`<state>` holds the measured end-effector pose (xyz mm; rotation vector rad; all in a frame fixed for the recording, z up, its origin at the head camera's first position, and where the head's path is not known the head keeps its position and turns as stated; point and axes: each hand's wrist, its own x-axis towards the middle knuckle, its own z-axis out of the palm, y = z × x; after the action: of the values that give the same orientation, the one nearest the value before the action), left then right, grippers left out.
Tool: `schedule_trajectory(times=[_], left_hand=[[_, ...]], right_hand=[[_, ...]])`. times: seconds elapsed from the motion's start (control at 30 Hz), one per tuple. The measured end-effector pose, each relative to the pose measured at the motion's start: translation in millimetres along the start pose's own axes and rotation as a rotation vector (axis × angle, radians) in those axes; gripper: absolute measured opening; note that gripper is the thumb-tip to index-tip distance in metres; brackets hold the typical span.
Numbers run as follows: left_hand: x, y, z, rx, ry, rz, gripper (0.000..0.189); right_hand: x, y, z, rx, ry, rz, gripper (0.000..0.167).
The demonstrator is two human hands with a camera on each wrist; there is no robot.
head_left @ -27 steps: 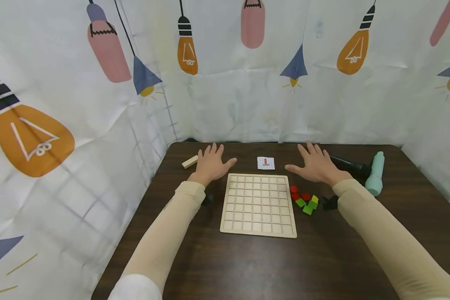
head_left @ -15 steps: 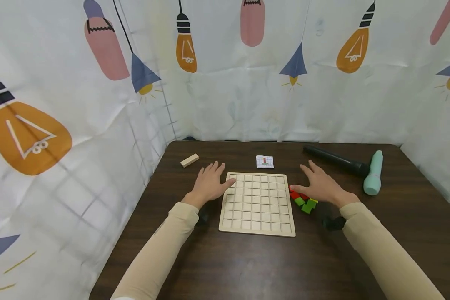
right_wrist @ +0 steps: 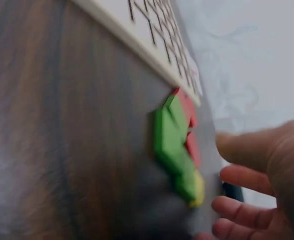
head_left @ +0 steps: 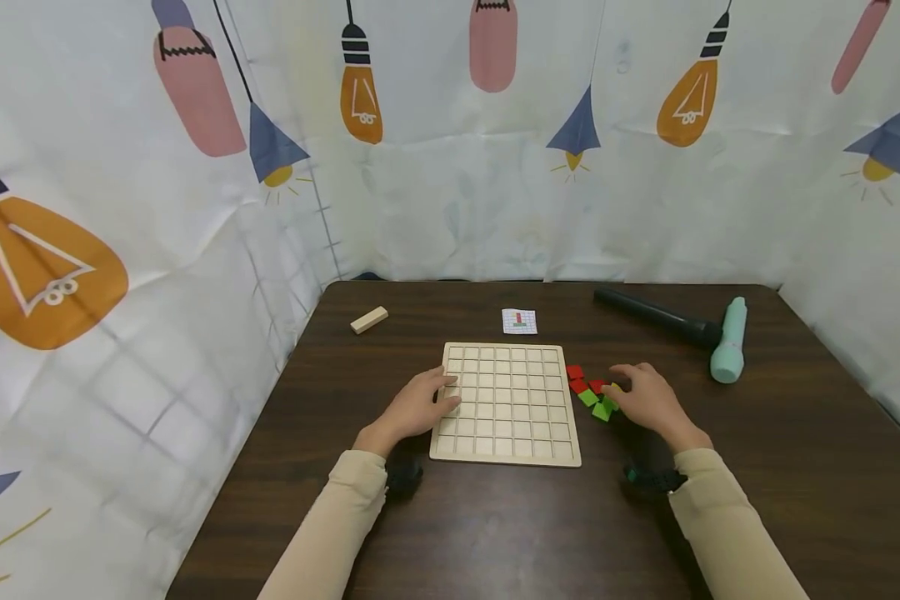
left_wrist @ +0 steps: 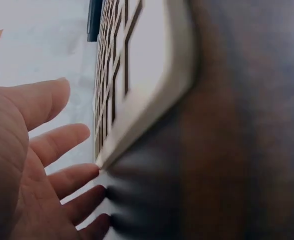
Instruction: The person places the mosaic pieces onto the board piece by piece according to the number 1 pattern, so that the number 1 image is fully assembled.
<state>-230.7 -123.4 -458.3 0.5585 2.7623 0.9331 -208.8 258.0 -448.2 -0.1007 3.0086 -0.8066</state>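
A pale wooden grid board (head_left: 505,404) lies flat on the dark table, its square cells bare. At its left edge is my left hand (head_left: 412,408), thumb and fingertips overlapping the rim in the head view; the left wrist view shows the fingers (left_wrist: 69,145) spread and relaxed. Just right of the board sit several small cubes: red cubes (head_left: 574,372), green cubes (head_left: 602,412) and a yellow cube (head_left: 615,386). My right hand (head_left: 654,407) hovers beside them, thumb and fingers apart and gently bent. In the right wrist view nothing shows between its fingers (right_wrist: 244,210).
Behind the board lies a small printed grid card (head_left: 520,322) with a red and green figure. A plain wooden block (head_left: 369,320) is at back left. A black cylinder (head_left: 656,317) and a mint-green bottle-shaped object (head_left: 729,342) lie at back right. A patterned curtain (head_left: 450,208) surrounds the table.
Both hands have drawn back from the far side of the table, the left to the board's left edge and the right beside the cubes. The head view has turned slightly right.
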Motion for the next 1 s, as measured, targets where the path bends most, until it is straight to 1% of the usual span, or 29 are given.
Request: schedule_trajectory(times=[0.03,0.1,0.17,0.27,0.33,0.5,0.7,0.77,0.9,1.0], left_hand=[[-1.3,-2.0,1.0,-0.006,-0.005,0.005,0.05],[-3.8,-6.9,2.9,-0.021,-0.017,0.036,0.051],[-5.5,-11.9,4.3,-0.028,-0.042,0.059,0.055],[-7.7,-16.1,4.3,-0.02,-0.083,0.084,0.062],[-9.0,-17.4,3.8,-0.016,-0.094,0.082,0.066],[-11.1,-21.3,5.3,-0.027,-0.068,0.079,0.068],[-10.5,-24.7,12.2,-0.032,-0.017,0.087,0.067],[-11.0,-24.7,14.5,-0.03,-0.007,0.088,0.066],[-12.5,-24.0,17.1,-0.017,-0.012,0.084,0.063],[-12.4,-22.1,16.9,-0.022,-0.006,0.088,0.059]], right_hand=[[-0.6,2.9,1.9,0.007,0.016,0.01,0.046],[-1.0,8.7,5.8,0.023,0.047,0.016,0.038],[-1.0,12.9,9.0,0.043,0.076,0.011,0.032],[0.2,17.0,12.7,0.068,0.121,0.012,0.027],[1.4,17.8,14.8,0.079,0.144,0.022,0.025],[4.0,18.7,20.1,0.089,0.179,0.06,0.026],[2.4,20.7,25.0,0.091,0.286,0.099,0.027],[1.3,21.6,27.0,0.086,0.308,0.111,0.03],[0.0,22.4,29.8,0.057,0.306,0.12,0.038],[-0.7,22.8,29.5,0.032,0.304,0.115,0.04]])
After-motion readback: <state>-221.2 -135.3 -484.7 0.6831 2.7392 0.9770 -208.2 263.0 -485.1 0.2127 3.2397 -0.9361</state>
